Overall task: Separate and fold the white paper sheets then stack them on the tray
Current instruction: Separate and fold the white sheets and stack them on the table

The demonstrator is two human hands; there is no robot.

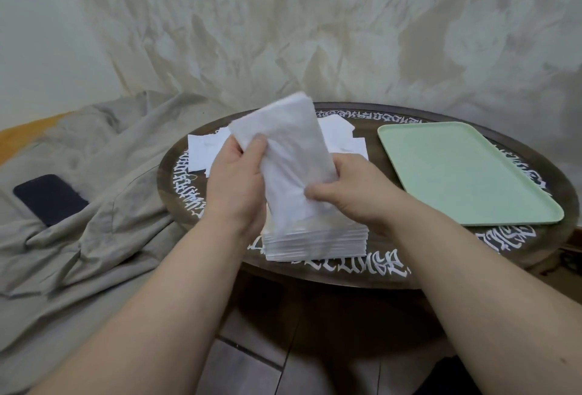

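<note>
The person held a white paper sheet [289, 149] up in the air with both hands, so it could come away from the others. The left hand [234, 180] pinched the top side of the sheet, with the thumb in front and the other fingers hidden behind the paper. The right hand [346, 187] gripped the lower side, its thumb pressed on the front and its fingers curled round the back. Holding two sides like that kept the thin, floppy sheet spread out, which I think made it ready for a fold. Right under the fingers sat the stack of white sheets [315, 240], close to the person so the next one would be easy to reach. Behind the fingers lay some loose white papers [204, 152], flat on the round dark counter [176, 205]. To the right of the right hand's fingers, a little way off, sat the green tray [456, 174]. It had nothing on it, so the stacking had not begun. It was near enough for the right hand to put a folded sheet there. Far to the left of the fingers, a dark phone [50, 198] lay on a grey cloth [94, 237], out of the way
</note>
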